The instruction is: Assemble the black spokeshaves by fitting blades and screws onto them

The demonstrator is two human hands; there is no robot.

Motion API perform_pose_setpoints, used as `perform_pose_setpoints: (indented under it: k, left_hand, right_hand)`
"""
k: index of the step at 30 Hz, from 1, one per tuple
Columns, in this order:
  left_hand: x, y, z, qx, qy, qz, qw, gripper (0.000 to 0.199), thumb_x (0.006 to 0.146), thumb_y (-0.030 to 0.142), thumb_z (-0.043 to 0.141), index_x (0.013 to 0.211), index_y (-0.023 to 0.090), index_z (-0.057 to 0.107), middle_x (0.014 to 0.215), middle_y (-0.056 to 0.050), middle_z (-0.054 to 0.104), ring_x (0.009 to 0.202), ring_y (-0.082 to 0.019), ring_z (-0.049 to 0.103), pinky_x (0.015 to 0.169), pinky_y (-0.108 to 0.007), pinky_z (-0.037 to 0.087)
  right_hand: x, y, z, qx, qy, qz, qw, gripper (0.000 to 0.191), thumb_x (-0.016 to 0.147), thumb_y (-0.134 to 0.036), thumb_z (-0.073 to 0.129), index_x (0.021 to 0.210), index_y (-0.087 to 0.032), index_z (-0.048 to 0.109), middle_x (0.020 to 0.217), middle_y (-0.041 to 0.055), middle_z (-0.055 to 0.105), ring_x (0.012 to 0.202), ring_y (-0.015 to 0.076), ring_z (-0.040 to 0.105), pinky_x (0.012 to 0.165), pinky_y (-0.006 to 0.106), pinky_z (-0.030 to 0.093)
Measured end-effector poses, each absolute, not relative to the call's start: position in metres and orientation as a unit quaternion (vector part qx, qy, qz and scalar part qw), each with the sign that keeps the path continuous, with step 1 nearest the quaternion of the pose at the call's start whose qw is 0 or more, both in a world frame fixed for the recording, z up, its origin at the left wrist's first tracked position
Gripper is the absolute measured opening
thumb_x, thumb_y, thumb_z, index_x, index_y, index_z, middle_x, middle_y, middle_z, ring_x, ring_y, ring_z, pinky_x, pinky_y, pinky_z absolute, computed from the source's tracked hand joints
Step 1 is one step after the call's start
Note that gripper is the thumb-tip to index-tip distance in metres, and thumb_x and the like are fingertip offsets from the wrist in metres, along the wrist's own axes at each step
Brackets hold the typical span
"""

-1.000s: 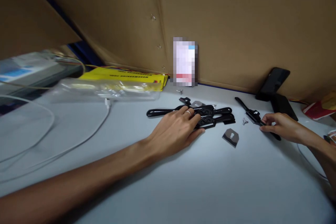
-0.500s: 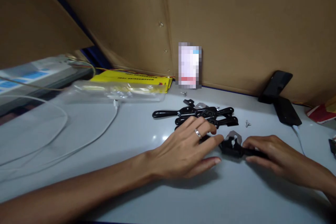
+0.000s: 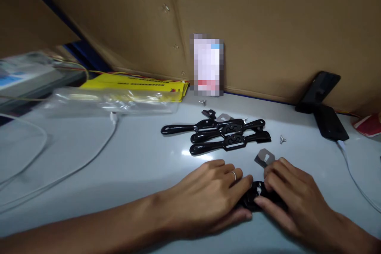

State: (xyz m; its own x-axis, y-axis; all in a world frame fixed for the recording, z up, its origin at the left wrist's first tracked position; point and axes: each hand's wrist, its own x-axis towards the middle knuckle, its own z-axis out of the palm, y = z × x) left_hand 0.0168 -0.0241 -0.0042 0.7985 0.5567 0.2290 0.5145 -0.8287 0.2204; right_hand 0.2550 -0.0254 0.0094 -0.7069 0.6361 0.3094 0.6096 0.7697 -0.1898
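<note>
Near the front, my left hand (image 3: pixel 208 198), with a ring on one finger, is wrapped round the left end of a black spokeshave (image 3: pixel 253 202). On its right side my right hand (image 3: pixel 297 198) is closed, the thumb beside a small silver piece (image 3: pixel 258 190) at the tool's middle. Both handles are mostly covered by my hands. Just behind my right fingers lies a grey slotted blade (image 3: pixel 264 158). Farther back, several black spokeshaves (image 3: pixel 235 141) rest overlapping on the table, with a small black cap piece (image 3: pixel 208 114) and another grey blade (image 3: pixel 224 118) behind them.
Small silver thumb screws (image 3: pixel 282 139) lie on the grey table (image 3: pixel 143 158). Yellow printed cards (image 3: pixel 131 83) and a clear plastic sleeve (image 3: pixel 113 101) are at the back left. A white cable (image 3: pixel 98 154) crosses the left side. A black folding stand (image 3: pixel 330 121) stands back right before cardboard.
The spokeshave has come toward me, and the grey blade now shows apart behind it. My left hand has closed on its left end; my right hand has moved in toward its middle.
</note>
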Motion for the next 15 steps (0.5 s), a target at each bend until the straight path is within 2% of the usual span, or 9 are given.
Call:
perform_pose_setpoints:
  k: [5, 15]
  left_hand:
    - [0.021, -0.032, -0.005, 0.942, 0.293, 0.144, 0.080, 0.030, 0.105, 0.041, 0.044, 0.111, 0.015, 0.057, 0.086, -0.006, 0.068, 0.073, -0.019, 0.063, 0.069, -0.032, 0.051]
    - [0.017, -0.031, -0.007, 0.946, 0.278, 0.150, 0.079, 0.026, 0.101, 0.035, 0.057, 0.117, 0.014, 0.057, 0.087, -0.005, 0.072, 0.072, -0.018, 0.065, 0.065, -0.031, 0.052]
  right_hand:
    - [0.244, -0.034, -0.003, -0.334, -0.917, -0.010, 0.218, 0.012, 0.094, -0.019, 0.054, 0.089, -0.018, 0.064, 0.102, 0.0142, 0.070, 0.097, 0.0269, 0.063, 0.083, 0.042, 0.055]
    - [0.249, -0.032, -0.014, -0.341, -0.919, -0.036, 0.196, 0.013, 0.088, -0.021, 0.055, 0.084, -0.019, 0.067, 0.118, 0.0161, 0.073, 0.118, 0.0320, 0.063, 0.096, 0.050, 0.054]
